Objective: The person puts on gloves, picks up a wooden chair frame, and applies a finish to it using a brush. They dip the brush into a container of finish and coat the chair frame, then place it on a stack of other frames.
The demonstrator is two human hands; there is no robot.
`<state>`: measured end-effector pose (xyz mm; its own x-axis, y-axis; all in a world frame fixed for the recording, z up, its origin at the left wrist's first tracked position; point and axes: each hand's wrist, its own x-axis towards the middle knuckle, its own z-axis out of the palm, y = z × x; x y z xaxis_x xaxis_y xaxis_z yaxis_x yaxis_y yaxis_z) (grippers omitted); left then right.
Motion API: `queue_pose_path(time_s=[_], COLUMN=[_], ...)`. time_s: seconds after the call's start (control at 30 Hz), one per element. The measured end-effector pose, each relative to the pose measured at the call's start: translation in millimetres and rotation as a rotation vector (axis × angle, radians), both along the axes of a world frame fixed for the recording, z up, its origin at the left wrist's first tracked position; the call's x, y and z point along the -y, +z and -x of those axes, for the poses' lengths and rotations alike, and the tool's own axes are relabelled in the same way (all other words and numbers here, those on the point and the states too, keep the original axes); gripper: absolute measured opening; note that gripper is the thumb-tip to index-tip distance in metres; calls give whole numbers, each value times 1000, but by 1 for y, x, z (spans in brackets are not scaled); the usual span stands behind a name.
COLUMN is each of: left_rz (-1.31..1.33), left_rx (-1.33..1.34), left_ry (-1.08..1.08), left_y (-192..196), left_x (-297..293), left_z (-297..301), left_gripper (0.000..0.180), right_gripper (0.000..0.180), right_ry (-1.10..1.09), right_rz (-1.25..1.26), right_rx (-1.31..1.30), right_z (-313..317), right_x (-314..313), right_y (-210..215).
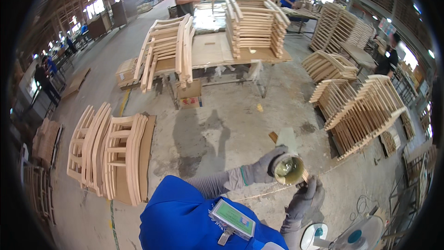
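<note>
Wearing a grey glove, my left hand [262, 165] is closed round the side of a round pot [288, 170]. Its open mouth shows a glossy yellow-green, glue-like substance inside, some of it smeared on the rim. My right hand [309, 195], also gloved in grey, is closed at the pot's near right edge. Between its fingertips is a short, light wooden stick [305, 175], which reaches up to the rim. Whether the stick's tip is in the pot cannot be made out. Both hands are held above the concrete floor, in front of my blue shirt.
Curved wooden frames [122, 150] stand on a board at left. Ahead, a worktable [210, 48] carries more stacked frames [259, 28]. Further stacks [363, 113] stand at right. A fan [360, 234] is close by at lower right. Several people work in the background.
</note>
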<state>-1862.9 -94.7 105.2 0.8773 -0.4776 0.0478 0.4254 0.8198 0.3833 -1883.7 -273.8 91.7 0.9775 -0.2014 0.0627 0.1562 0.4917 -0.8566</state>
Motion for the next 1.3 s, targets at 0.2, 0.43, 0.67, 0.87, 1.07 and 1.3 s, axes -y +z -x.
queue_pose_path(time_s=[0.2,0.43,0.67,0.87,1.07,1.3], left_rz=[-99,-519,-43,-433,-1147,-1581], left_rx=[87,45,-96,17,-7,44], left_ry=[270,801,1154,1655,1979,2158], left_y=[-1,-28,20,42,32,29], left_x=[-115,-229,-311,-363,-403,-520], left_z=[-25,-58,-105,-125,-121,-135], left_gripper=[41,55,54,49,55,57], right_gripper=[19,33,43,11,9,16], right_ry=[293,550,549,883,1245,1397], right_rz=[218,165,409,324,38,7], right_rx=[40,40,214,228,68,429], right_z=[-59,-157,-293,-383,-403,-373], right_x=[-133,-210,-268,-352,-457,-607], right_y=[22,26,29,60,69,85])
